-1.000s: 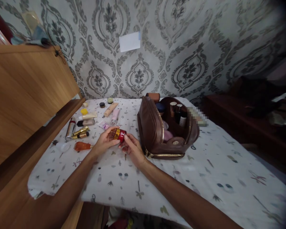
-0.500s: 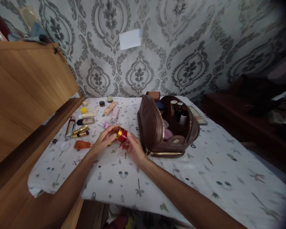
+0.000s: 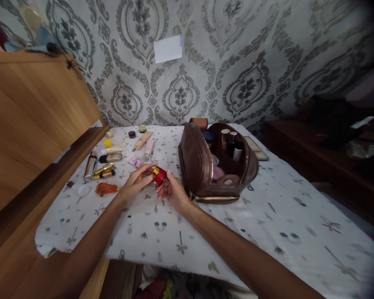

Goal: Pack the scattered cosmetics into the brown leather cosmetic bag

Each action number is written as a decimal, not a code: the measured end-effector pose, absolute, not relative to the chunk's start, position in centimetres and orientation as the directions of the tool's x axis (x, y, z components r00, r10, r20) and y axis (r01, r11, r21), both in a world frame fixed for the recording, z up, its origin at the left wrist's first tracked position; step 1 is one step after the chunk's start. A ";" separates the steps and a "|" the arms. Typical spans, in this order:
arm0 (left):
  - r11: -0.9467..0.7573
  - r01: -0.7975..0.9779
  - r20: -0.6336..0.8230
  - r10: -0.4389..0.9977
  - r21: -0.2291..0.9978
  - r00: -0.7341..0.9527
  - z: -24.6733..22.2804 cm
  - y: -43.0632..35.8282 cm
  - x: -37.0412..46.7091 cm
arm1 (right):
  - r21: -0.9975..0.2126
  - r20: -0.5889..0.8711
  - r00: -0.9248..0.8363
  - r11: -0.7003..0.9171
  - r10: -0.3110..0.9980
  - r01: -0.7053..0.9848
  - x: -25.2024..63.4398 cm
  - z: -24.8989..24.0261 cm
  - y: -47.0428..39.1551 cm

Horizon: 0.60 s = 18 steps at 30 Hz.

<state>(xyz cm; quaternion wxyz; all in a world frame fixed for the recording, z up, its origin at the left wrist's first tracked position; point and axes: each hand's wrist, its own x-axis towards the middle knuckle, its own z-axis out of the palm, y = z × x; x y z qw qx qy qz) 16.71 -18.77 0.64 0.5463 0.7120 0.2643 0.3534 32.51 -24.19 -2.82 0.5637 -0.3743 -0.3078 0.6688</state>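
The left hand (image 3: pixel 137 181) pinches the gold end of a small red-and-gold jar (image 3: pixel 161 176) held between both hands; it looks light, stiff, slick and perhaps breakable, best gripped round its sides; the right hand (image 3: pixel 176 193) pinches the red end, beside the brown bag (image 3: pixel 191 160).

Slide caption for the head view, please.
Left hand and right hand hold a red-and-gold container beside an open brown bag.
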 end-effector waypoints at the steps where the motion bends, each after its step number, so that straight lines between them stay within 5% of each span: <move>1: -0.260 -0.013 0.214 0.763 0.965 0.610 0.6 -18.8 16.7 | -0.834 -0.158 -0.091 -0.183 0.983 -0.520 32.6 -2.8 -24.2; 18: -0.328 0.079 0.227 0.788 0.941 0.572 0.7 -19.0 16.7 | -0.815 -0.119 -0.138 -0.176 0.983 -0.552 32.7 -2.7 -24.2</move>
